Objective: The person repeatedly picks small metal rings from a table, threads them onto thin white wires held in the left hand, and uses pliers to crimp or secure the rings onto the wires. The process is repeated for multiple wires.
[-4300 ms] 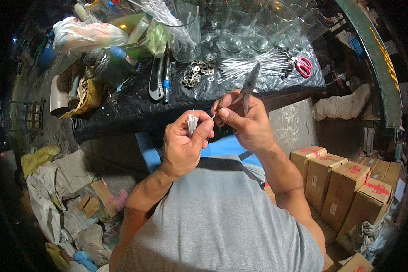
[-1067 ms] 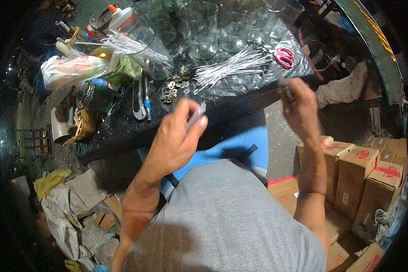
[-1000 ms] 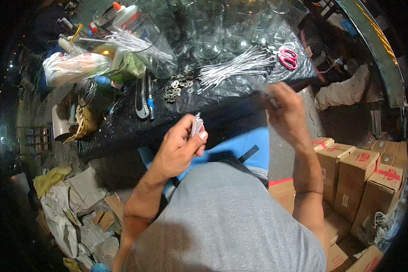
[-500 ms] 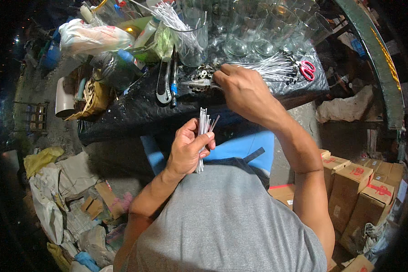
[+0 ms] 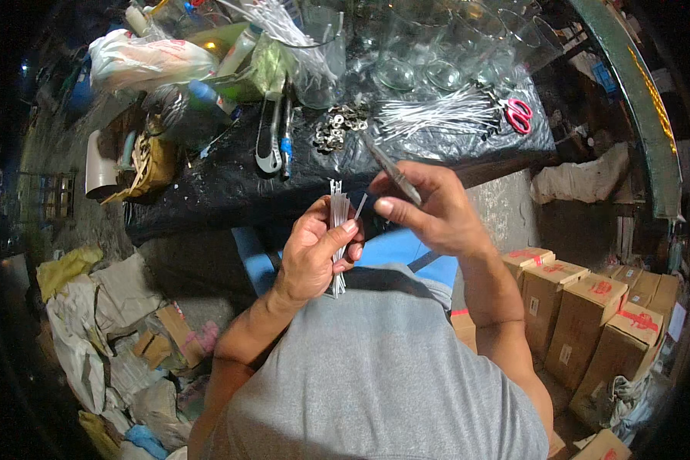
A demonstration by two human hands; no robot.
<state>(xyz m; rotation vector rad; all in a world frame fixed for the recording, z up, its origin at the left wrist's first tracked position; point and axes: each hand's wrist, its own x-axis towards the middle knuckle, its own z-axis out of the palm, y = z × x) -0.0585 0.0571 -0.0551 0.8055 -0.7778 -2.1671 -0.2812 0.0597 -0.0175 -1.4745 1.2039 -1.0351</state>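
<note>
My left hand (image 5: 311, 249) is closed around a bundle of thin white wicks (image 5: 337, 222), held upright in front of my chest. One wick leans out to the right of the bundle. Just right of it, my right hand (image 5: 435, 208) grips a slim, pointed grey metal tool (image 5: 393, 173), blurred by motion, its tip toward the table; its exact kind is unclear. Beyond the tip, a pile of small metal tabs (image 5: 337, 129) lies on the black plastic-covered table (image 5: 207, 180). A spread of loose white wicks (image 5: 437, 115) lies to the right of the pile.
Red-handled scissors (image 5: 518, 115) lie at the table's right end. An adjustable wrench (image 5: 268, 142) is left of the tabs. Clear glasses (image 5: 397, 73) stand at the back, near a glass jar (image 5: 320, 84) with more wicks. Cardboard boxes (image 5: 557, 310) sit at lower right, sacks (image 5: 80, 345) at lower left.
My right hand has drawn back from the metal tabs toward my body with the pointed tool, uncovering the tabs. My left hand keeps the wick bundle in nearly the same place.
</note>
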